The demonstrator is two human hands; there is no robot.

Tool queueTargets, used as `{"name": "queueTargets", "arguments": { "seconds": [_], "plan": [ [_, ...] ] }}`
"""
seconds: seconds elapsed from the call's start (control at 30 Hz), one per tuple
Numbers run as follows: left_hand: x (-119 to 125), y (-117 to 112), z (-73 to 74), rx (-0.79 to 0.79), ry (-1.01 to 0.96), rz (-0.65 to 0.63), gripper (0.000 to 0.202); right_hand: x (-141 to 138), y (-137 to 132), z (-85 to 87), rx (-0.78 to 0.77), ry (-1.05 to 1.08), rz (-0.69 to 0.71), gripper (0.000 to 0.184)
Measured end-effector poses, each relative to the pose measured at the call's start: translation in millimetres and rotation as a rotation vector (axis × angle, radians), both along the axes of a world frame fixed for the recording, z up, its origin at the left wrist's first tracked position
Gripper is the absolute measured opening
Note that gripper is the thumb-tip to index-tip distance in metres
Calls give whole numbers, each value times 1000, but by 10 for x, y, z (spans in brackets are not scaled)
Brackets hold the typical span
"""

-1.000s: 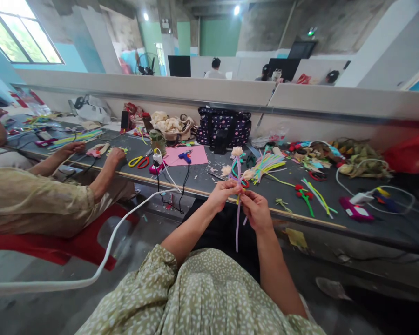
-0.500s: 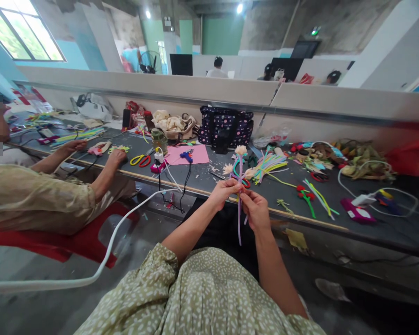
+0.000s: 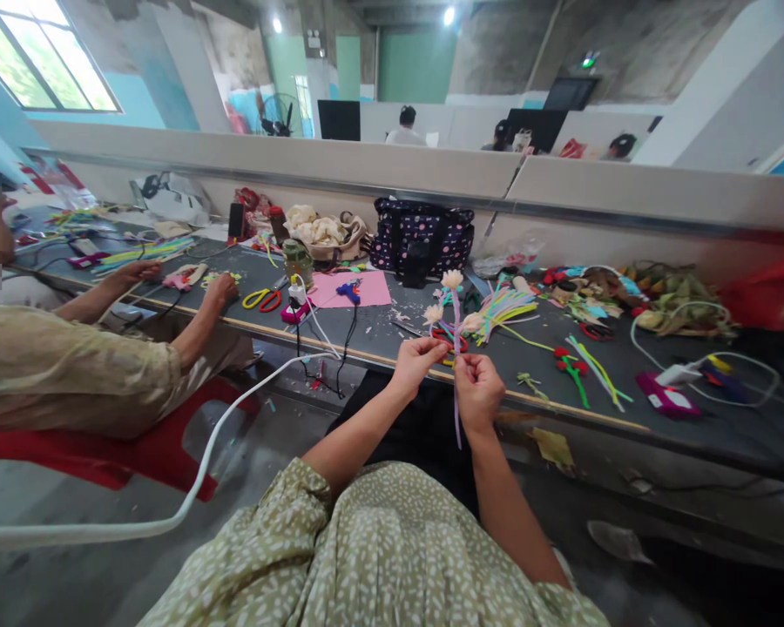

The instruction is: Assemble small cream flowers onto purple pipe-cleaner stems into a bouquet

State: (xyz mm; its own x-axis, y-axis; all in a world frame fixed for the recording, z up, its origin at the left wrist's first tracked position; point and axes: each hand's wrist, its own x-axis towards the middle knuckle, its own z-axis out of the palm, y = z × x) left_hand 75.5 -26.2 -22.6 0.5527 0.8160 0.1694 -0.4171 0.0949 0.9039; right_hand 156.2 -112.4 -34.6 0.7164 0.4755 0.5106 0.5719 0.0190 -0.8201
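Observation:
Upright before me stands a lavender pipe-cleaner stem [image 3: 457,318] with a cream flower [image 3: 453,279] at its top and more cream blooms to either side. My right hand [image 3: 480,389] pinches this stem, and its lower end hangs below the fingers. Just left of the stem, my left hand [image 3: 416,364] is closed in a pinch; whatever its fingertips hold is too small to make out. Behind the hands, red-handled scissors [image 3: 441,335] lie on the table, partly hidden. A bundle of pastel pipe cleaners [image 3: 506,309] rests beyond the flower.
On the dark table [image 3: 385,335] lie a blue glue gun [image 3: 349,293] on pink paper [image 3: 375,289], a red-and-green pipe-cleaner piece [image 3: 573,374] and a magenta power strip [image 3: 667,394]. A patterned bag [image 3: 424,235] stands behind. At left, a co-worker's hand [image 3: 219,292] is near craft pieces.
The flower stem has shifted slightly right and turned. My right hand moved a little right with it, while my left fingertips have come away from the right-hand fingers.

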Motion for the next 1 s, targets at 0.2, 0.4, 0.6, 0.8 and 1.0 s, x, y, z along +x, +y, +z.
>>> {"name": "queueTargets", "arguments": {
  "seconds": [0.2,0.4,0.6,0.8,1.0],
  "plan": [
    [32,-32,-5,45,-30,28,29,-24,-6,-11,-67,-141,-43,24],
    [73,-83,72,57,22,70,29,-51,26,-62,-120,-298,-91,23],
    [73,-18,50,172,76,112,29,-74,21,-37,-156,-323,-57,27],
    [37,18,46,274,90,121,26,-11,-26,16,-164,-136,119,28],
    [21,40,84,419,131,156,26,48,-45,53,-130,-11,224,28]
  ]
}}
